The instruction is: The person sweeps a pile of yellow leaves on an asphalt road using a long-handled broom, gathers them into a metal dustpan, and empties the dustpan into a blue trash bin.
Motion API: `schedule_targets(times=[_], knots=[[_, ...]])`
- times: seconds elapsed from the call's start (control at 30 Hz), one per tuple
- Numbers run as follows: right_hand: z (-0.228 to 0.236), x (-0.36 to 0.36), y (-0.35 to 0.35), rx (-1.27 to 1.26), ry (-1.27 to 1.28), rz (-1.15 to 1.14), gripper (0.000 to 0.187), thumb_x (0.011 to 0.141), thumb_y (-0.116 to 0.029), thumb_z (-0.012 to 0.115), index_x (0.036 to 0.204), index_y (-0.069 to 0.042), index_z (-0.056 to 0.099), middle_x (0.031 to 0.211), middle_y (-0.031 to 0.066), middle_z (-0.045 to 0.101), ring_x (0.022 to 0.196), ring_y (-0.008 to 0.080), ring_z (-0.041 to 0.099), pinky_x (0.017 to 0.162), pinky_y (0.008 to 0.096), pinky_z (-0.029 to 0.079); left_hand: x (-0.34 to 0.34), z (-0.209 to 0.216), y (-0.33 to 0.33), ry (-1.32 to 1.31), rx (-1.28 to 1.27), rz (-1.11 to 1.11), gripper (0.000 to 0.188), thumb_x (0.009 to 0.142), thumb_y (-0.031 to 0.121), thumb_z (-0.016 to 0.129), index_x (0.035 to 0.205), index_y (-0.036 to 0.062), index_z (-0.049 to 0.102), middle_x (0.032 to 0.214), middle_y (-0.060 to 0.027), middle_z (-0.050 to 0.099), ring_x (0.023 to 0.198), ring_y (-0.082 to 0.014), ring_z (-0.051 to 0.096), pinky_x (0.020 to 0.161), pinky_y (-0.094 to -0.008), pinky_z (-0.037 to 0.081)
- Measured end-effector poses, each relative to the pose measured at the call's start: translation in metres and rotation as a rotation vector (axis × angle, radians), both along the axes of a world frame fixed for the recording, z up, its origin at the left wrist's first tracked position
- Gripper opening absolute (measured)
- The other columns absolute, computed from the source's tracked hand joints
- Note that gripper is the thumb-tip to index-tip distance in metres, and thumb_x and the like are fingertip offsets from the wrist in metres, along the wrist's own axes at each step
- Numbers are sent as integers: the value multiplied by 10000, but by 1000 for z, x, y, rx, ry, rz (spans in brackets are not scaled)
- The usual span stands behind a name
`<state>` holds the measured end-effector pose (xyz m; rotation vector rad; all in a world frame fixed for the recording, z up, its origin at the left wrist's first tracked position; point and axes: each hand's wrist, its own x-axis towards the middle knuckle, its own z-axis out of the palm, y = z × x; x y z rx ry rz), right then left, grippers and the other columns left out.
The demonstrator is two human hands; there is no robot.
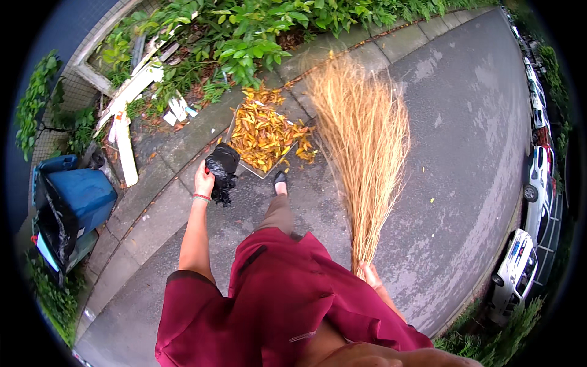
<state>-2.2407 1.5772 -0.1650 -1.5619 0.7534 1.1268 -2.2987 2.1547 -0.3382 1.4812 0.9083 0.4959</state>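
Leaves [263,131] lie heaped in the dustpan [264,175], and some lie on the ground [318,208] just right of it. Left of the dustpan's near corner, the left hand [203,179] is closed on a black bag [222,165]; what this bag covers cannot be told. The right hand [370,275], well below and right of the dustpan, grips the broom [370,159] by its narrow end. The heap looks quite full, so a tilt, or a knock from the shoe [280,177] just below the dustpan, could make leaves slide out; a wide broom stroke could scatter the loose ones.

The left hand [203,181] holds what seems a black bag [224,164] near yellow leaves [260,131], the right hand [369,275] a broom [370,165].
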Motion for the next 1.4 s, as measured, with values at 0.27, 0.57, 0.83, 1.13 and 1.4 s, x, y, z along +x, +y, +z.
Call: schedule_targets(times=[0.27, 0.57, 0.83, 1.13, 1.4], knots=[[-64, -25, 64, 83, 109, -41, 687, 634, -698, 479, 833, -40, 506, 650, 126, 552, 580, 254, 559, 544, 385, 479, -156, 144, 76, 266, 440, 82, 311, 733, 38, 459, 1035, 39, 532, 847, -82, 618, 807, -181, 584, 751, -279, 431], [-47, -114, 179, 94, 115, 34, 708, 560, -764, 459, 844, -115, 478, 594, 101, 469, 515, 264, 466, 468, 389, 412, -396, 312, 114, -4, 201, 379, 252, 772, -71, 418, 1002, -48, 518, 903, -32, 578, 807, -71, 513, 745, -195, 395], [-127, -158, 319, -40, 285, 18, 677, 572, -750, 490, 945, -185, 489, 738, 87, 487, 621, 263, 471, 537, 438, 422, -594, 497, 182, -4, 350, 671, 248, 794, -28, 456, 1037, -37, 508, 966, -69, 579, 857, -109, 539, 782, -231, 425], [-100, -179, 452, -67, 215, 10, 647, 585, -727, 507, 955, -196, 487, 759, 69, 486, 635, 247, 472, 536, 419, 424, -825, 624, 365, 351, 461, 752, 275, 860, 63, 390, 1103, -27, 481, 1015, -65, 572, 883, -128, 550, 788, -243, 438], [-135, -191, 592, -67, 226, 3, 622, 596, -706, 522, 963, -206, 485, 778, 53, 485, 648, 232, 473, 536, 403, 426, -1010, 623, 542, 936, 525, 1048, 241, 836, 225, 520, 946, 19, 579, 778, 38, 560, 678, -55, 474, 611, -189, 379]])
